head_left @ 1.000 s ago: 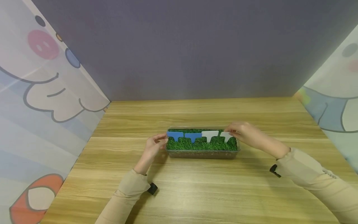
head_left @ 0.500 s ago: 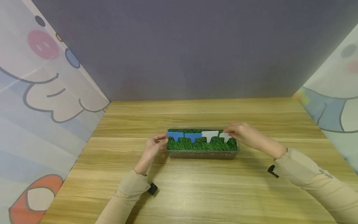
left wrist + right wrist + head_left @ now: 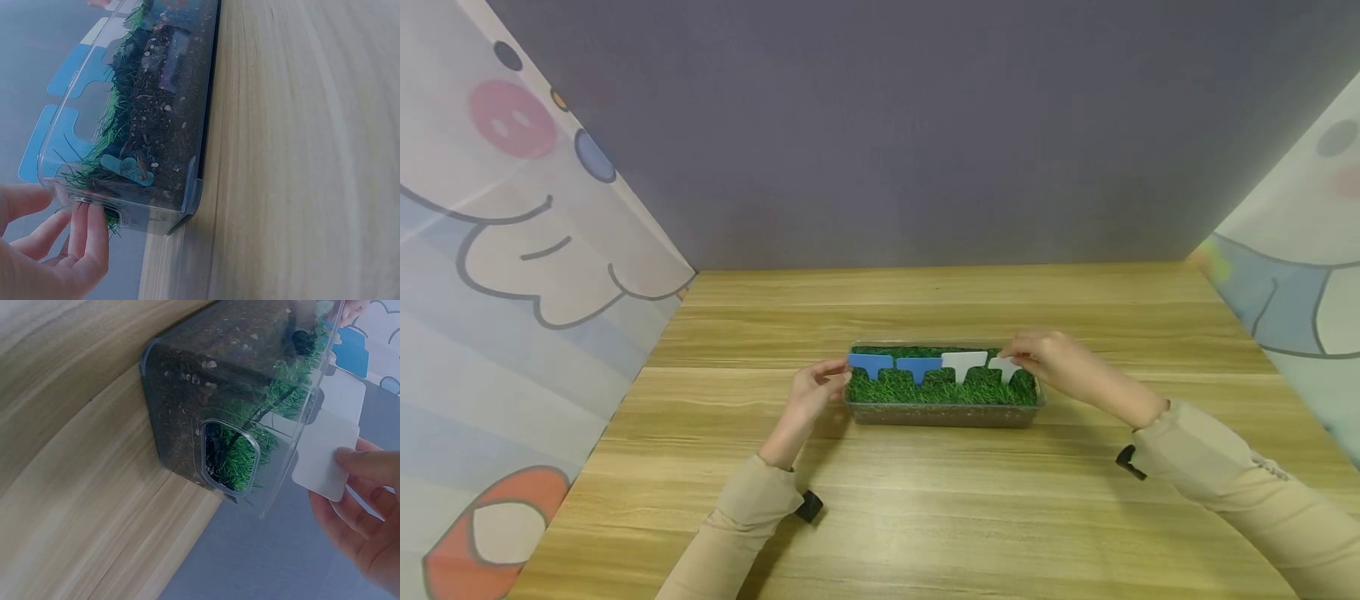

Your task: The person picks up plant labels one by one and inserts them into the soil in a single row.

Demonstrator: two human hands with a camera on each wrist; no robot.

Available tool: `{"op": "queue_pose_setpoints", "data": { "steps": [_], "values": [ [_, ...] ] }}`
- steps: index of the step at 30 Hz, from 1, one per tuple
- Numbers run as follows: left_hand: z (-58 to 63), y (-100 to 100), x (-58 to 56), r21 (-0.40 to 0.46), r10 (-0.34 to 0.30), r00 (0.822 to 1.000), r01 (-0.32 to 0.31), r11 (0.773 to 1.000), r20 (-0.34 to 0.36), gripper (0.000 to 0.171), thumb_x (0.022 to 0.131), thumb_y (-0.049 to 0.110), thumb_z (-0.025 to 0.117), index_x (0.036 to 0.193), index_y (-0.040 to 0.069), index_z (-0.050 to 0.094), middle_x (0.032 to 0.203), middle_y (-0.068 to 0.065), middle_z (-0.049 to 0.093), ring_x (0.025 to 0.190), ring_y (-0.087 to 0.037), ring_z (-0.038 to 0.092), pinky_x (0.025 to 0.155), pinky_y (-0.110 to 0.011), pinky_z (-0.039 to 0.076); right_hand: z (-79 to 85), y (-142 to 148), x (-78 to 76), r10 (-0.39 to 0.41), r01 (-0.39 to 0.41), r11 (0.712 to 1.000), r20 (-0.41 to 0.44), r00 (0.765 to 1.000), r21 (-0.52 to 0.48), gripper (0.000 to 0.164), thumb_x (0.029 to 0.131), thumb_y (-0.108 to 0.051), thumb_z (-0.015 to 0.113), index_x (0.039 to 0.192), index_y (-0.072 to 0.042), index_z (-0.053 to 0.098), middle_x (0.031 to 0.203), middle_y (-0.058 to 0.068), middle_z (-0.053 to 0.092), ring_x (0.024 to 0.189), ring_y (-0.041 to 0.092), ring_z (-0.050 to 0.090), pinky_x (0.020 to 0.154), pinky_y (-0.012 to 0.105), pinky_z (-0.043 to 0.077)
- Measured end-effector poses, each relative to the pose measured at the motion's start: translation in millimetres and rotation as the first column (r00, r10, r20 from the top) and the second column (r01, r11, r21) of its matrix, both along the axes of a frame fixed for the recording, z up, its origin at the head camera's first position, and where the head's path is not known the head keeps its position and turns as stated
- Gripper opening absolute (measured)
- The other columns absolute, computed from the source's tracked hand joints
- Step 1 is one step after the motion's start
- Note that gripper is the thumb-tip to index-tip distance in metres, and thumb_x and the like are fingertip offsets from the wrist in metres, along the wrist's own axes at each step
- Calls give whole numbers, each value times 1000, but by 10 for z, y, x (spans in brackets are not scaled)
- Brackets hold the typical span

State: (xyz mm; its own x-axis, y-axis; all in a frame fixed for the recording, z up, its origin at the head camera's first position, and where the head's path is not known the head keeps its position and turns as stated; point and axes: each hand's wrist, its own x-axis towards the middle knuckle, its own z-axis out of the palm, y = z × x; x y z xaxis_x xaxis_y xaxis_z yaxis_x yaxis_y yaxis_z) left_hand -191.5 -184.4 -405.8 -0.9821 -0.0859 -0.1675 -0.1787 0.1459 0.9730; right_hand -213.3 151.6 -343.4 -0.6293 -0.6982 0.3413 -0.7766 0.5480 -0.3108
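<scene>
A clear plastic planter box (image 3: 943, 415) of dark soil, topped with green grass (image 3: 925, 393), sits mid-table. Four-sided and long, it has T-shaped plant labels standing in a row: a left blue label (image 3: 870, 362), another blue label (image 3: 918, 366), a white label (image 3: 964, 362) and a rightmost white plant label (image 3: 1002, 365). My right hand (image 3: 1058, 361) pinches that last label by its top, thumb (image 3: 369, 465) on its face and fingers behind. My left hand (image 3: 808, 396) holds the box's left end, fingertips (image 3: 95, 219) at the handle cutout and thumb by the rim.
The box stands on a wood-grain table (image 3: 925, 517) with a grey panel (image 3: 925, 133) behind it. Cartoon-printed sheets (image 3: 527, 250) flank the table on both sides. A small black device (image 3: 808, 506) is at the left cuff.
The right forearm has shifted slightly left, while its fingers keep hold of the rightmost white plant label. My left hand, the box and the other labels look the same.
</scene>
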Motion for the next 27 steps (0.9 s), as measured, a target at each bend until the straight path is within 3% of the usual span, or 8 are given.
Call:
{"op": "queue_pose_setpoints", "data": {
  "steps": [11,27],
  "values": [
    [-10,-2,2,-5,8,1000,-8,1000,0,30,81,1,59,111,-4,58,106,-19,59,69,-11,56,70,-36,52,-24,0,6,-13,13,1000,-14,1000,-12,23,71,11,64,92,0,66,80,5,62,65,11,57,59,21,50],
    [-7,-4,-9,-17,-3,1000,3,1000,1,31,82,2,59,112,-3,58,108,-19,58,69,-11,55,74,-40,50,-30,8,12,-41,41,999,-9,999,-5,24,73,9,63,95,0,66,82,5,63,64,9,56,55,18,48]
  ]
}}
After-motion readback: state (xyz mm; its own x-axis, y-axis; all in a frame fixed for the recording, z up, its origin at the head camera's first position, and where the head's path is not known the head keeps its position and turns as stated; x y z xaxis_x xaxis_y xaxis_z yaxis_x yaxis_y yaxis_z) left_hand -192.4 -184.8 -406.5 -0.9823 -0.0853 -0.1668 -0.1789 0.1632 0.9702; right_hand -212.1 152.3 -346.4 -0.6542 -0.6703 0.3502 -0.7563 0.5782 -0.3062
